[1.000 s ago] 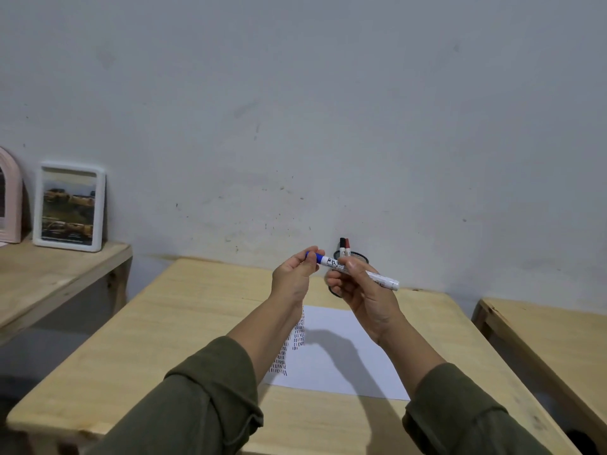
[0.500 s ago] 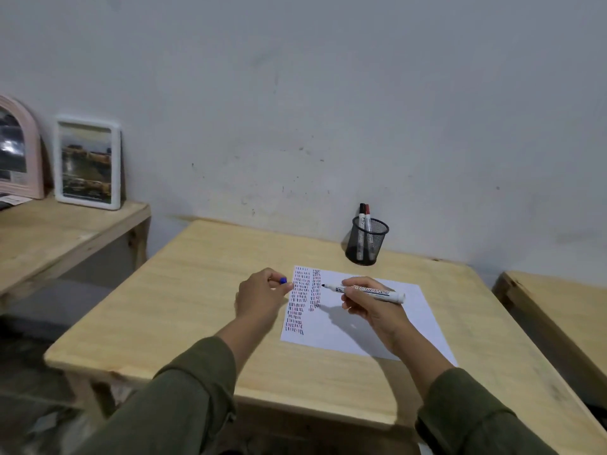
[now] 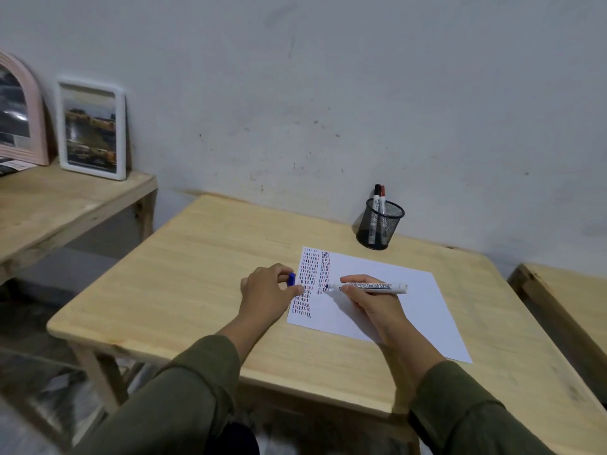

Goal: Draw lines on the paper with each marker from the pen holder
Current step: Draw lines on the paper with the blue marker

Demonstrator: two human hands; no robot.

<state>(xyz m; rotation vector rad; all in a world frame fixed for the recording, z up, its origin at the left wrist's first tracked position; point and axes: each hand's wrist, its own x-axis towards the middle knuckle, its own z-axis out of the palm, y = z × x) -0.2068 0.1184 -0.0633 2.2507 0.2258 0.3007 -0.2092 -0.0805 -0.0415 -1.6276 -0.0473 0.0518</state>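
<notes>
Gripped in the right hand (image 3: 374,298): a white marker (image 3: 368,287), uncapped, held nearly level, blue tip pointing left and set at the second column of short dashes on the paper (image 3: 387,303). Fingers are closed round the barrel near the tip end; printed lettering is seen along the barrel. Left hand (image 3: 267,292) is curled on the table (image 3: 197,257) at the paper's left edge, with the blue cap (image 3: 290,279) pinched between thumb and fingers. Paper lies flat, right of the table's centre; two columns of dashes are marked along its left side, the rest blank. Black mesh pen holder (image 3: 381,224) stands upright behind the paper, near the wall, apart from the sheet. Two markers (image 3: 379,197) are stood in it, one black-capped, one red-capped. Olive sleeves (image 3: 184,399) are worn on both arms.
</notes>
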